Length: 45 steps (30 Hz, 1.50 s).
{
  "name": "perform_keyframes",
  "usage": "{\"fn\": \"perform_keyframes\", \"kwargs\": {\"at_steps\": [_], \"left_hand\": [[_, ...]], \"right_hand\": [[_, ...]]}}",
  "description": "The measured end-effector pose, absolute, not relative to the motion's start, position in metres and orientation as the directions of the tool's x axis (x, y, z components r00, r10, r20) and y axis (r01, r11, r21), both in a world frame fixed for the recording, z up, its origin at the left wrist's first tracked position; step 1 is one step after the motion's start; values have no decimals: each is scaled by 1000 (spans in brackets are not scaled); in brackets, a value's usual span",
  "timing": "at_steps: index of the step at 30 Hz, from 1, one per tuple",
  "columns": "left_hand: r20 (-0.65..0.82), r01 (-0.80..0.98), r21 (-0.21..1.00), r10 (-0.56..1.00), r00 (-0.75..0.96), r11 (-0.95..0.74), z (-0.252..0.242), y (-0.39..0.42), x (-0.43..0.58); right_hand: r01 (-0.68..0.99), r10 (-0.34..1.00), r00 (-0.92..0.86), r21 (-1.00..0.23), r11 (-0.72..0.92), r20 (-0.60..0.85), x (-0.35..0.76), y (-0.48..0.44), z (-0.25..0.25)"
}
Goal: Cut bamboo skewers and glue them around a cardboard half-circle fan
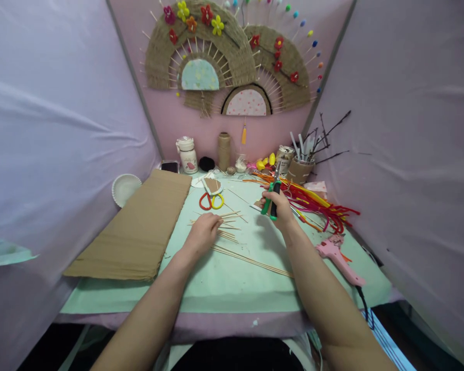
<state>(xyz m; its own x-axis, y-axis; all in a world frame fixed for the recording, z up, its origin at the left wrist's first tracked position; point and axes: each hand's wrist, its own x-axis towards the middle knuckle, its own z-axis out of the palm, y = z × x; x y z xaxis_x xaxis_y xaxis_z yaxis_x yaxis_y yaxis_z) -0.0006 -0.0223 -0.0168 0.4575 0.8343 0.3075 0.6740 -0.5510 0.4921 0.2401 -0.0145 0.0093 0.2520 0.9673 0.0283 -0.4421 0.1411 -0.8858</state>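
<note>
My left hand (pixel 203 233) is over a small pile of short, thin wooden sticks (pixel 229 234) on the mint-green table cover. Its fingers are drawn together on some of them, partly hiding them. Raised over the table to the right, my right hand (pixel 281 208) is closed around the handles of green-and-black pliers (pixel 271 200), whose metal jaws point up and away from me. Several longer wooden sticks (pixel 251 262) lie just in front of the pile. Scissors with one red and one yellow handle loop (pixel 212 201) rest beyond my left hand.
A cardboard sheet (pixel 135 226) covers the table's left side, beside a white bowl (pixel 126 189). At right lie coloured pipe cleaners (pixel 313 201) and a pink glue gun (pixel 339 259). A twine spool (pixel 224 151), a white bottle (pixel 187 155) and a pot (pixel 300 170) with twigs line the back.
</note>
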Motion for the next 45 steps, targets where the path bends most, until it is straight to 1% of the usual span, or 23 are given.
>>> {"fn": "perform_keyframes", "kwargs": {"at_steps": [2,4,7,10,16,19,23,26,28,30,31,33,34,36,38,42,45], "left_hand": [[218,609,505,773,595,-611,-14,-28,0],[138,560,510,705,696,-653,-11,-32,-1],[69,521,518,640,766,-679,-9,-35,-3],[18,516,538,621,784,-667,-9,-36,-4],[-28,556,547,650,760,-626,-9,-38,-4],[-14,565,549,669,743,-616,-9,-36,-8],[7,631,531,747,664,-566,-8,-29,-20],[90,671,535,824,560,-514,-4,-25,-25],[202,655,589,872,447,-473,0,-22,-26],[309,574,701,906,289,-423,3,-20,-24],[341,489,777,918,202,-396,3,-19,-23],[334,221,914,940,65,-340,4,-19,-19],[302,60,951,953,40,-304,4,-19,-17],[223,-210,956,972,71,-205,5,-22,-13],[168,-358,927,976,139,-109,5,-25,-7],[122,-500,866,967,222,6,4,-29,1],[86,-531,843,954,286,83,2,-32,4]], "right_hand": [[-438,965,261,-887,148,32,241,-14,9],[-435,963,267,-888,151,34,242,-14,9],[-436,962,271,-887,154,34,243,-13,10],[-458,961,275,-874,162,33,243,-15,12],[-472,963,265,-864,175,50,243,-21,20],[-463,962,266,-867,185,63,245,-22,20],[-475,955,282,-852,219,88,251,-22,20],[-507,946,313,-826,246,90,257,-23,24],[-513,940,331,-819,257,87,260,-24,26],[-505,936,341,-823,259,85,262,-25,28],[-500,935,344,-827,257,83,262,-25,29],[-498,934,348,-829,255,79,262,-25,29],[-502,933,351,-826,256,76,261,-24,29],[-517,934,352,-818,253,67,260,-23,28],[-519,935,349,-817,250,64,258,-23,27],[-495,942,329,-836,237,73,255,-23,25],[-510,946,319,-831,222,57,254,-23,24]]}}
